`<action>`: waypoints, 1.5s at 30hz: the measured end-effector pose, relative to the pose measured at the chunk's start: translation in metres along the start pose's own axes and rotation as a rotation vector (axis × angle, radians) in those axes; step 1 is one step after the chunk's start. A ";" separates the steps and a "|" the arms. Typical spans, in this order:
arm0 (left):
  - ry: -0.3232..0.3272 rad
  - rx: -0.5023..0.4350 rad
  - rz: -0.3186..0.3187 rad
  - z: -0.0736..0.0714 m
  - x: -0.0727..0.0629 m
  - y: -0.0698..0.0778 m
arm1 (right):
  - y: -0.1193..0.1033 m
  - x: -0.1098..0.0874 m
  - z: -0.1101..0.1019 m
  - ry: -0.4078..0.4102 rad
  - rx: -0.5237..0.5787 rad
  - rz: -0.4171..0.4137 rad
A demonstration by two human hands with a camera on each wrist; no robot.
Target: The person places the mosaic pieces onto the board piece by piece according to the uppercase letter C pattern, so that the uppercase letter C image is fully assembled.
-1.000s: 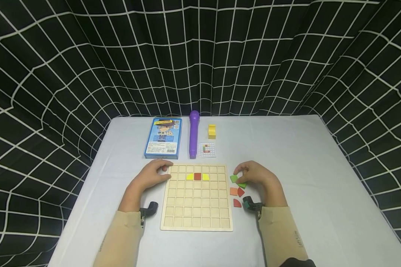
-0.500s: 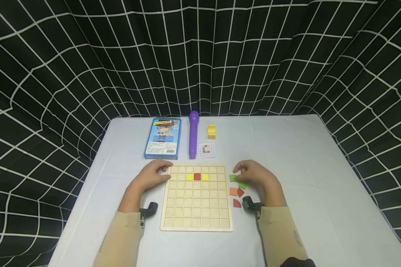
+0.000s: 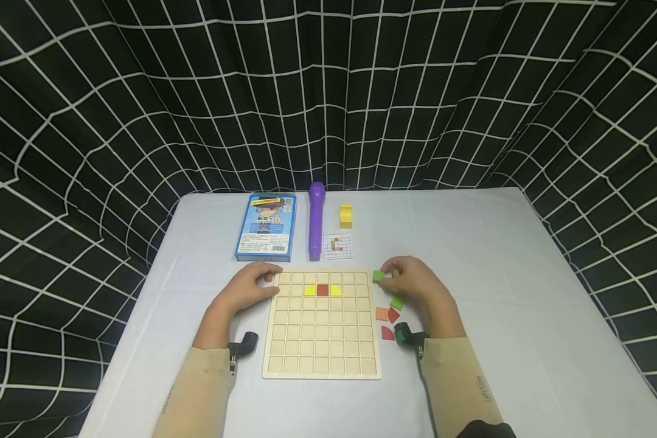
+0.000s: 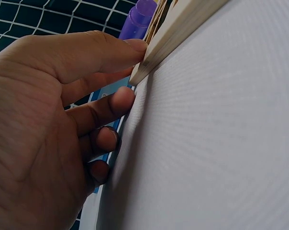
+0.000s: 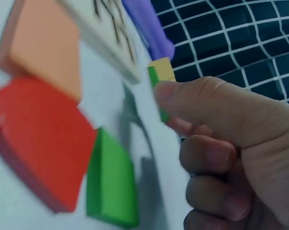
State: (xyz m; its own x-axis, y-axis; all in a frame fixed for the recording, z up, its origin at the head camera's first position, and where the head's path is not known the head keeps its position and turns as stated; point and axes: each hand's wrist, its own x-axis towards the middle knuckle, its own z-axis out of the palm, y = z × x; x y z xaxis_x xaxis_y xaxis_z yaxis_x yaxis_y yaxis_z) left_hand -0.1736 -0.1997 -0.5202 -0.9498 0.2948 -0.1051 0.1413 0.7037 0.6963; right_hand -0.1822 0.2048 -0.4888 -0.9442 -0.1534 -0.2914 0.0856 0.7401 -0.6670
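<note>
A light wooden grid board [image 3: 323, 339] lies on the table. Near its top row sit a red square tile [image 3: 322, 290], a yellow tile [image 3: 310, 291] on the left and another yellow tile [image 3: 336, 291] on the right. My left hand [image 3: 247, 286] holds the board's upper left corner, thumb and index finger against its edge [image 4: 171, 40]. Between thumb and index finger, my right hand [image 3: 414, 280] pinches a green tile [image 3: 378, 276], raised off the table beside the upper right corner. Below that hand lie a second green tile [image 3: 396, 302], an orange square tile [image 3: 382, 314] and a red tile [image 3: 393, 314].
Another red tile, quarter-round [image 3: 387, 333], lies nearer the front. Behind the board are a blue box [image 3: 266, 228], a purple microphone-shaped stick [image 3: 316, 222], a pattern card [image 3: 337, 246] and a yellow block [image 3: 346, 216]. A black gridded curtain [image 3: 328, 91] hangs around the table.
My right hand has picked up the green tile and moved it away from me, toward the board's upper right corner. My left hand has stayed at the board.
</note>
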 end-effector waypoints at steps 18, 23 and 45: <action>0.000 -0.004 0.010 0.000 -0.001 0.000 | -0.070 -0.026 0.016 0.089 -0.053 -0.326; 0.002 -0.001 0.001 0.000 -0.002 0.001 | -0.080 -0.027 0.030 0.075 -0.081 -0.380; -0.003 0.012 -0.009 0.000 0.000 0.000 | -0.092 -0.020 0.103 0.046 -0.327 -0.503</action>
State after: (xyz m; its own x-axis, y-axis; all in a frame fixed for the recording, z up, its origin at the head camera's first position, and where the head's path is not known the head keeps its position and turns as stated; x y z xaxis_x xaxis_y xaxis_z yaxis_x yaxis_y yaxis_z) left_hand -0.1733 -0.1998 -0.5202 -0.9502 0.2904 -0.1134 0.1363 0.7140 0.6868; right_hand -0.1380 0.0721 -0.4925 -0.8567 -0.5142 0.0404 -0.4710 0.7481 -0.4674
